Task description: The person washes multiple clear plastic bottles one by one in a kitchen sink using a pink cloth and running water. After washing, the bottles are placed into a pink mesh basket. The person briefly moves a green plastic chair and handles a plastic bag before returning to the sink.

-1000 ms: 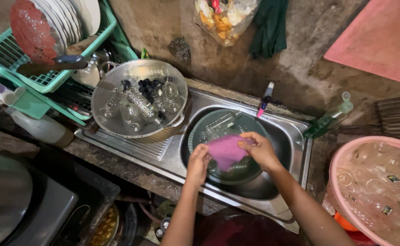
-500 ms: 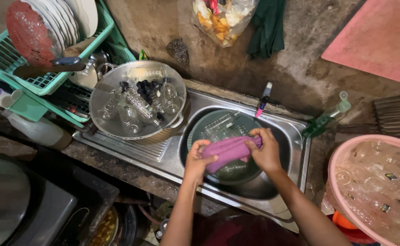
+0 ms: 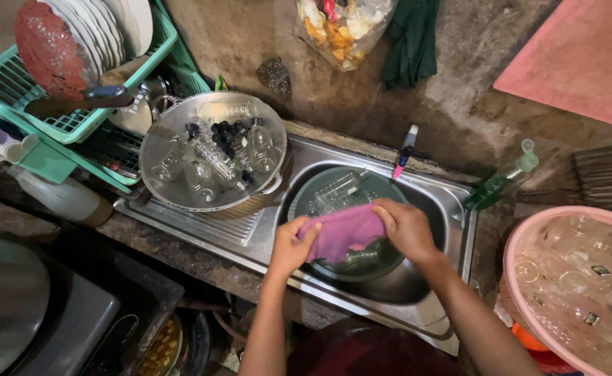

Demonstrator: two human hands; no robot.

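Note:
Both hands hold a purple cloth (image 3: 342, 232) stretched over a dark round basin (image 3: 320, 186) that sits in the steel sink (image 3: 452, 209). My left hand (image 3: 290, 248) grips the cloth's left end. My right hand (image 3: 407, 227) grips its right end. Clear glass pieces lie in the basin beneath the cloth.
A steel bowl (image 3: 173, 132) full of clear glasses and bottles rests on the drainboard. A green dish rack (image 3: 55, 118) with plates stands at the left. A pink basket (image 3: 529, 237) of glassware is at the right. A tap (image 3: 405, 150) and a green bottle (image 3: 504, 178) stand behind the sink.
The cloth went from a bunched patch under my right hand to a strip pulled out between both hands; both hands stay over the basin.

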